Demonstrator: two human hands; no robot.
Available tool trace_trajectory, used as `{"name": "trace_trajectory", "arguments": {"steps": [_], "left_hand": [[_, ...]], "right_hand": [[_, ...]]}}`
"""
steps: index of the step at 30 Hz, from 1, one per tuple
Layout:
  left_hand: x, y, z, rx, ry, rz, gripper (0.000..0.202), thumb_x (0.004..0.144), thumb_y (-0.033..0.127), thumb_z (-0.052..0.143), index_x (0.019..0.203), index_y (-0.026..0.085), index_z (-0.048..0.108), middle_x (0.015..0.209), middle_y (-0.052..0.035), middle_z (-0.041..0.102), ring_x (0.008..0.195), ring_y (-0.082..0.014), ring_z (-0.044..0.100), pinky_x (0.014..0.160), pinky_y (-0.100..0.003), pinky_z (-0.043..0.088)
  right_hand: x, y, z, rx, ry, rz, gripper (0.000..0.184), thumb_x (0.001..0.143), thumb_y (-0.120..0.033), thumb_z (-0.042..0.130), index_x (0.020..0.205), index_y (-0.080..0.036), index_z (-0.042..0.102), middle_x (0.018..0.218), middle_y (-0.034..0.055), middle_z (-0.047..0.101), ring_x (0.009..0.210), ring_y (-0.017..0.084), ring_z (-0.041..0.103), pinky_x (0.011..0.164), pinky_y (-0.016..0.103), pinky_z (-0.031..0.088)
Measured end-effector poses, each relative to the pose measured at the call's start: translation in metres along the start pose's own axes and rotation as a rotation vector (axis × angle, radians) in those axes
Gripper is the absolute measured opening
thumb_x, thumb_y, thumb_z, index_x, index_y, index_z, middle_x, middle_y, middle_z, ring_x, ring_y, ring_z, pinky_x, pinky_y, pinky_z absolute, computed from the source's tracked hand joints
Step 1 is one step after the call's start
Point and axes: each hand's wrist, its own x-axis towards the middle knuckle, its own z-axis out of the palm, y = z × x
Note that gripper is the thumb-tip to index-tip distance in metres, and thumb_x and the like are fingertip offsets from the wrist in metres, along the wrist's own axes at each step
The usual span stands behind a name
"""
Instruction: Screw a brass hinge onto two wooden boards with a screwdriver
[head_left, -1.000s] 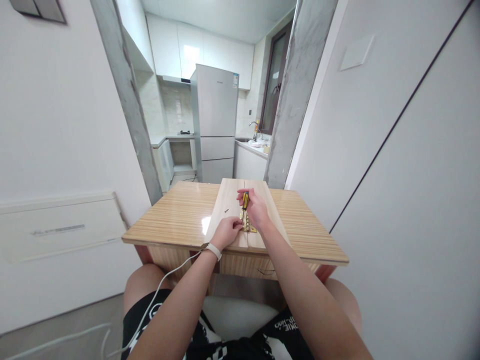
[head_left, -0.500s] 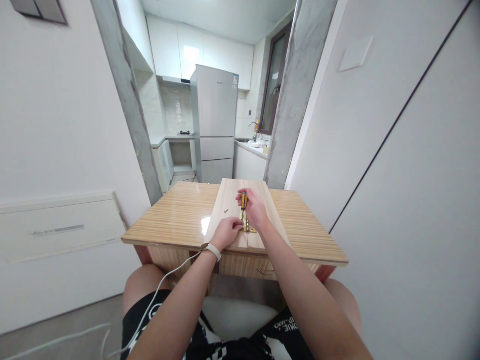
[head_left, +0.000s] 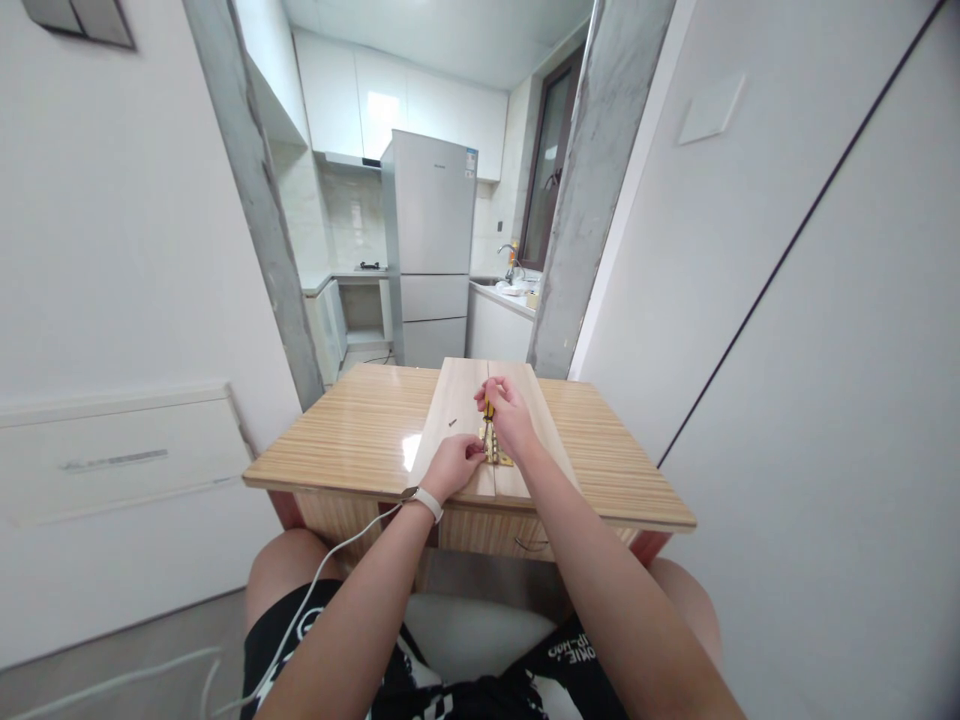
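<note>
Two pale wooden boards (head_left: 455, 405) lie side by side on a striped wooden table (head_left: 360, 430). A brass hinge (head_left: 494, 452) sits across their seam. My right hand (head_left: 508, 415) is closed round a yellow and black screwdriver (head_left: 488, 408), held upright with its tip down on the hinge. My left hand (head_left: 453, 463) rests on the left board beside the hinge, fingers curled and pinched at the hinge's edge. What they pinch is too small to make out. A small dark screw (head_left: 452, 422) lies loose on the left board.
A white band with a cable (head_left: 330, 555) runs from my left wrist. Behind the table stand two grey concrete pillars (head_left: 255, 200), a fridge (head_left: 431, 245) and a kitchen counter with a sink (head_left: 510, 290). White walls close in on both sides.
My right hand has turned a little on the screwdriver handle, so less of the yellow grip shows. The left hand and the boards stay where they were.
</note>
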Motion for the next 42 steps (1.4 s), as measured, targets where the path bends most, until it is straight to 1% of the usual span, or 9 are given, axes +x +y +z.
{"name": "trace_trajectory", "arguments": {"steps": [3, 11, 14, 19, 27, 31, 34, 39, 42], "left_hand": [[0.000, 0.001, 0.000, 0.001, 0.002, 0.002, 0.011, 0.089, 0.021, 0.071, 0.096, 0.018, 0.080, 0.092, -0.0071, 0.080, 0.082, -0.0198, 0.069, 0.078, -0.030, 0.053], [0.000, 0.000, 0.000, 0.022, 0.008, -0.007, 0.012, 0.088, 0.019, 0.071, 0.096, 0.018, 0.080, 0.093, -0.0069, 0.080, 0.082, -0.0194, 0.069, 0.078, -0.030, 0.053], [0.000, 0.001, 0.000, 0.019, 0.001, -0.016, 0.012, 0.089, 0.019, 0.071, 0.096, 0.017, 0.080, 0.093, -0.0074, 0.081, 0.084, -0.0199, 0.070, 0.078, -0.030, 0.053], [-0.001, 0.002, -0.001, 0.004, 0.000, -0.011, 0.011, 0.089, 0.018, 0.071, 0.096, 0.019, 0.080, 0.095, -0.0069, 0.081, 0.084, -0.0197, 0.071, 0.078, -0.029, 0.053], [-0.001, 0.003, -0.001, 0.007, 0.010, -0.020, 0.012, 0.089, 0.017, 0.072, 0.098, 0.018, 0.081, 0.094, -0.0062, 0.081, 0.083, -0.0195, 0.071, 0.078, -0.030, 0.053], [-0.001, 0.004, -0.001, -0.006, 0.012, -0.026, 0.013, 0.090, 0.016, 0.071, 0.098, 0.018, 0.081, 0.094, -0.0064, 0.081, 0.083, -0.0196, 0.072, 0.079, -0.030, 0.054], [-0.001, 0.003, -0.001, -0.015, 0.011, -0.015, 0.013, 0.090, 0.016, 0.071, 0.098, 0.018, 0.081, 0.096, -0.0066, 0.082, 0.085, -0.0193, 0.072, 0.081, -0.030, 0.054], [-0.001, 0.001, 0.000, 0.001, 0.014, -0.011, 0.012, 0.090, 0.017, 0.072, 0.098, 0.018, 0.081, 0.095, -0.0065, 0.081, 0.084, -0.0189, 0.071, 0.080, -0.029, 0.053], [0.000, 0.001, 0.000, 0.003, 0.012, -0.009, 0.013, 0.090, 0.017, 0.072, 0.099, 0.017, 0.081, 0.094, -0.0064, 0.081, 0.084, -0.0187, 0.071, 0.079, -0.028, 0.053]], "right_hand": [[0.000, -0.001, 0.000, 0.053, -0.005, 0.035, 0.043, 0.092, -0.067, 0.070, 0.097, -0.024, 0.072, 0.085, 0.0029, 0.070, 0.072, 0.016, 0.058, 0.068, 0.031, 0.045], [-0.001, -0.001, -0.001, -0.028, 0.084, -0.007, 0.048, 0.073, -0.060, 0.090, 0.091, -0.025, 0.063, 0.084, 0.0000, 0.069, 0.076, 0.017, 0.062, 0.072, 0.032, 0.050], [-0.002, -0.004, -0.001, -0.024, 0.052, -0.003, 0.045, 0.078, -0.061, 0.086, 0.092, -0.026, 0.062, 0.082, -0.0006, 0.069, 0.071, 0.016, 0.059, 0.068, 0.031, 0.047], [-0.003, -0.005, -0.002, 0.036, 0.023, 0.041, 0.045, 0.089, -0.069, 0.070, 0.094, -0.025, 0.070, 0.086, 0.0038, 0.070, 0.070, 0.017, 0.058, 0.065, 0.033, 0.045], [-0.001, -0.001, -0.004, -0.008, 0.129, -0.007, 0.047, 0.074, -0.060, 0.089, 0.088, -0.025, 0.060, 0.085, 0.0000, 0.068, 0.075, 0.016, 0.060, 0.069, 0.030, 0.046], [-0.004, -0.006, -0.002, 0.024, 0.059, -0.003, 0.042, 0.085, -0.065, 0.078, 0.089, -0.026, 0.064, 0.085, 0.0014, 0.069, 0.070, 0.016, 0.058, 0.068, 0.031, 0.046], [-0.005, -0.005, -0.002, 0.068, 0.021, 0.034, 0.045, 0.091, -0.068, 0.068, 0.090, -0.024, 0.071, 0.087, 0.0047, 0.070, 0.072, 0.017, 0.059, 0.069, 0.033, 0.048], [-0.003, 0.003, -0.002, 0.057, 0.046, 0.020, 0.044, 0.077, -0.062, 0.088, 0.088, -0.024, 0.070, 0.089, 0.0029, 0.072, 0.080, 0.017, 0.062, 0.077, 0.032, 0.051], [-0.004, 0.003, -0.002, 0.043, 0.057, 0.010, 0.046, 0.073, -0.060, 0.092, 0.089, -0.024, 0.067, 0.089, 0.0014, 0.072, 0.080, 0.017, 0.063, 0.077, 0.032, 0.051]]}}
